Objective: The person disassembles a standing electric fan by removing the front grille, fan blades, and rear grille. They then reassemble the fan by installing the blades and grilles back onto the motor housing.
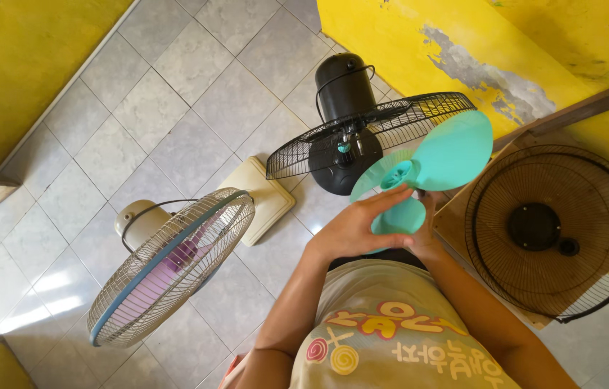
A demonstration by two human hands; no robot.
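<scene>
A turquoise plastic fan blade (448,155) is held up in front of me by both hands. My left hand (358,227) grips it from the left, fingers reaching the hub. My right hand (427,234) holds it from below and is mostly hidden behind the blade. Just beyond the blade stands a black fan (344,90) with its rear grille (362,133) on and its motor shaft bare.
A black front grille (556,230) lies on a wooden board at the right. A cream fan with a blue-rimmed cage and purple blades (171,263) stands at the left on the grey tiled floor. Yellow walls close both sides.
</scene>
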